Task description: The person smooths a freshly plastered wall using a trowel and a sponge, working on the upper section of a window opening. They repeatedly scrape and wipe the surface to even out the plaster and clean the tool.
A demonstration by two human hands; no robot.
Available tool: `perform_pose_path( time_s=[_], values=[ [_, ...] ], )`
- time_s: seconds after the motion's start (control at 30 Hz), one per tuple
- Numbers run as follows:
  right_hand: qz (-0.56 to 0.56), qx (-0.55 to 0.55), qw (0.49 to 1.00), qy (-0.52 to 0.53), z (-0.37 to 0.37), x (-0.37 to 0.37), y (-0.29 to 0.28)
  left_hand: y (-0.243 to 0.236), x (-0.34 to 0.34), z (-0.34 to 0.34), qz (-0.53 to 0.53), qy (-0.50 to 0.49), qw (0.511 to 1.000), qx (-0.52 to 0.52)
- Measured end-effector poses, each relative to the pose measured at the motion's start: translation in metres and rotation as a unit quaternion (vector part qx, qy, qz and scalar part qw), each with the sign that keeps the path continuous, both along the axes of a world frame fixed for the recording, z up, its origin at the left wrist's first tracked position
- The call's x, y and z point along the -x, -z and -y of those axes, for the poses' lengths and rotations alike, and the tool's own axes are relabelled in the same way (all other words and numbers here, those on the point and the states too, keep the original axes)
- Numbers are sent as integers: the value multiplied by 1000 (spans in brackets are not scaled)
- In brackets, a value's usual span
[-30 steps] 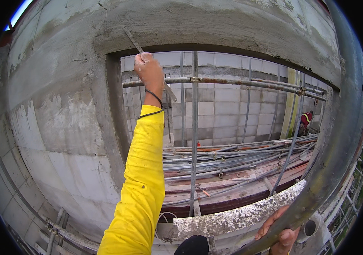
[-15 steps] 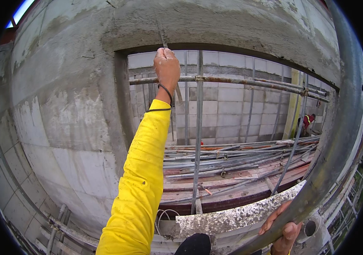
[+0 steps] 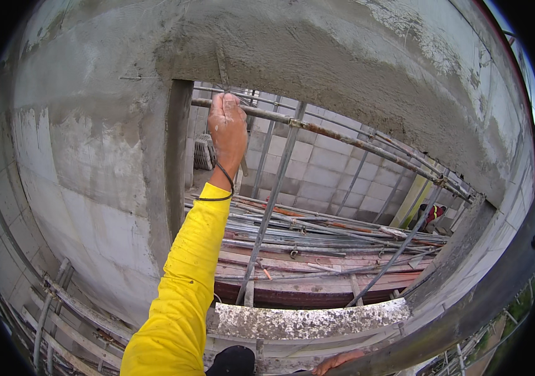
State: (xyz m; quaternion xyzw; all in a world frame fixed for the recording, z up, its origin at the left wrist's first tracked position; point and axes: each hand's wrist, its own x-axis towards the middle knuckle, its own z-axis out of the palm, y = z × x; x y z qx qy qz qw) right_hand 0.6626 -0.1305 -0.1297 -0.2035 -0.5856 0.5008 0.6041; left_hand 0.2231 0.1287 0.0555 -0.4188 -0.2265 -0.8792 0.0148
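My left hand (image 3: pixel 227 128), wet-plaster specks on its fingers, is closed around a long, narrow flat strip (image 3: pixel 221 62) whose top rests against the freshly rendered band (image 3: pixel 336 69) over the wall opening. Its lower part shows behind my wrist, inside the opening. At the bottom right, partly out of frame, my right hand (image 3: pixel 336 361) is curled on a thick metal scaffold pipe (image 3: pixel 443 329).
Scaffold tubes (image 3: pixel 317 128) cross the opening; beyond lie loose pipes on reddish planks (image 3: pixel 299 282) and a block wall (image 3: pixel 314 172). A co-worker in red (image 3: pixel 433 214) bends at the far right. A speckled board (image 3: pixel 311 319) lines the sill. More scaffolding (image 3: pixel 61 294) stands lower left.
My left hand and strip first moved right along the band's edge, then slightly left in view as my head shifted; the opening now appears tilted and the big pipe lower. My right hand still grips it.
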Motion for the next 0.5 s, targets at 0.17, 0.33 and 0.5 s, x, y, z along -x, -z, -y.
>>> perform_pose_path(
  time_s=[0.17, 0.33, 0.5],
  values=[
    [-16, -28, 997, -66, -12, -9, -95, -7, -32, 17, 49, -36, 998, 25],
    [-237, 25, 959, -151, 3, 22, -137, 18, -59, 12, 15, -8, 992, 122],
    [88, 82, 989, -85, 20, 3, -184, 11, -63, 28, 16, -8, 988, 152]
  ],
)
